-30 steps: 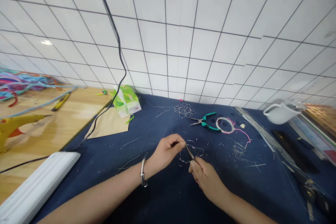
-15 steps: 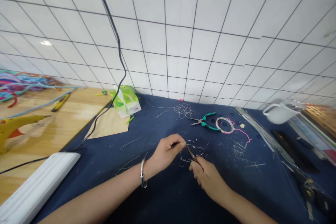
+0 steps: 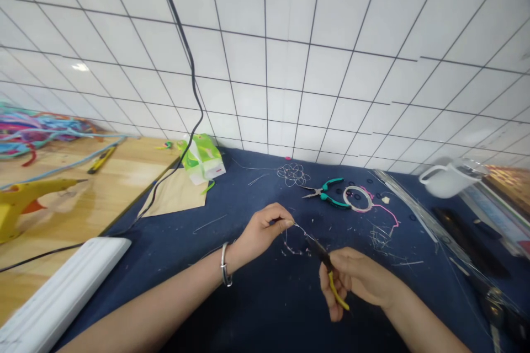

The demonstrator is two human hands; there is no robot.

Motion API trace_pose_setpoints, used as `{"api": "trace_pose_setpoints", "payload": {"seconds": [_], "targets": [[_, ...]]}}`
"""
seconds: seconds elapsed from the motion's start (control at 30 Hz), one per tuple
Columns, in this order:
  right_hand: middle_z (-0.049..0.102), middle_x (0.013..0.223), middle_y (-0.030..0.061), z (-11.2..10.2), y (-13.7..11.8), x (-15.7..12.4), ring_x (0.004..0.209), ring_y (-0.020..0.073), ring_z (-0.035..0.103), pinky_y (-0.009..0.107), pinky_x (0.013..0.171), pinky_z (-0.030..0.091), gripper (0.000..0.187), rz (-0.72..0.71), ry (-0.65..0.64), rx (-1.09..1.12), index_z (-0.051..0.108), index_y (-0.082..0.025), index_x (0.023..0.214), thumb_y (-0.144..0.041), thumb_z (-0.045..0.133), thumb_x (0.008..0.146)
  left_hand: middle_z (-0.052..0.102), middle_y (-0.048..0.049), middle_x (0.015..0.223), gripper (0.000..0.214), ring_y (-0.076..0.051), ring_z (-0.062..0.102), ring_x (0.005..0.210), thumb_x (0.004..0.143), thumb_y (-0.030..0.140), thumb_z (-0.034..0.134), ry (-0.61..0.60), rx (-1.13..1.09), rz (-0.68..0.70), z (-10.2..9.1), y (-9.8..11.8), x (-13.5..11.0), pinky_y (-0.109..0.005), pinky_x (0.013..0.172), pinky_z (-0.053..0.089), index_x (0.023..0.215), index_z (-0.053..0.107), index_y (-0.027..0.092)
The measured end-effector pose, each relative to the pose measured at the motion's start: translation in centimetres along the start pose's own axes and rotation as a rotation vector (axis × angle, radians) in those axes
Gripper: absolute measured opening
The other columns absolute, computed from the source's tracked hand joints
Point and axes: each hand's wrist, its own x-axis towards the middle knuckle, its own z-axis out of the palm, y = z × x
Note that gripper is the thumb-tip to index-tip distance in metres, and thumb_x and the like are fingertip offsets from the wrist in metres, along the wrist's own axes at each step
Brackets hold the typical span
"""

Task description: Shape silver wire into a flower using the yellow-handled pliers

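My left hand point(image 3: 267, 229), with a silver bangle on its wrist, pinches one end of a thin wire point(image 3: 298, 226) between thumb and fingertips. Small beads on the same wire piece hang in a loose curve just above the dark blue cloth point(image 3: 256, 298). My right hand point(image 3: 351, 278) is closed around yellow-handled pliers point(image 3: 337, 289). Their dark jaws point up and left and meet the wire to the right of my left fingertips. Whether the jaws are fully closed on the wire I cannot make out.
Teal-handled pliers point(image 3: 325, 192) lie behind my hands, near a flower-shaped wire coil point(image 3: 293, 174) and a white ring point(image 3: 357, 198) with pink cord. At right stands a white mug point(image 3: 445, 179). Leftward are a tissue pack point(image 3: 202, 159), a black cable point(image 3: 182, 157), a white power strip point(image 3: 66, 298) and a yellow glue gun point(image 3: 25, 201).
My right hand has drawn the pliers right and slightly down, away from my left hand, and their yellow handle now shows. The left hand keeps its pinch almost in place.
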Motion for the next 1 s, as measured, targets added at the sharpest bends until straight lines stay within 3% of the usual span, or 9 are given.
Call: {"api": "trace_pose_setpoints", "payload": {"seconds": [0.17, 0.3, 0.4, 1.0], "targets": [[0.061, 0.066, 0.0078, 0.6, 1.0, 0.8, 0.059, 0.0171, 0.064, 0.025, 0.053, 0.047, 0.049, 0.037, -0.075, 0.039, 0.057, -0.009, 0.082, -0.055, 0.041, 0.081, 0.057, -0.0020, 0.072, 0.016, -0.012, 0.052, 0.069, 0.083, 0.026, 0.051, -0.003, 0.024, -0.025, 0.0, 0.2, -0.1, -0.025, 0.067, 0.041, 0.075, 0.061, 0.016], [0.059, 0.065, 0.0046, 2.3, 2.3, 2.4, 0.056, 0.0159, 0.062, 0.029, 0.054, 0.048, 0.048, -0.132, 0.153, 0.134, 0.054, -0.012, 0.084, -0.056, 0.034, 0.084, 0.056, -0.0020, 0.073, 0.015, -0.012, 0.051, 0.070, 0.083, 0.025, 0.051, 0.027, 0.046, -0.033, 0.4, 0.2, -0.3, -0.025, 0.067, 0.040, 0.076, 0.061, 0.016], [0.057, 0.065, 0.0040, 2.8, 2.6, 3.0, 0.054, 0.0160, 0.061, 0.030, 0.053, 0.048, 0.050, -0.176, 0.202, 0.163, 0.053, -0.013, 0.084, -0.057, 0.030, 0.084, 0.056, -0.0022, 0.074, 0.015, -0.012, 0.051, 0.070, 0.083, 0.024, 0.051, 0.037, 0.046, -0.043, 0.8, 0.1, -0.5, -0.025, 0.067, 0.041, 0.076, 0.060, 0.016], [0.058, 0.063, 0.0046, 2.5, 2.9, 3.1, 0.051, 0.0164, 0.061, 0.028, 0.047, 0.047, 0.050, -0.185, 0.132, 0.251, 0.052, -0.011, 0.083, -0.053, 0.025, 0.088, 0.050, -0.0011, 0.075, 0.015, -0.009, 0.048, 0.061, 0.085, 0.026, 0.049, 0.037, -0.103, -0.111, 1.8, 0.1, -1.1, -0.022, 0.055, 0.043, 0.080, 0.058, 0.015]]}}
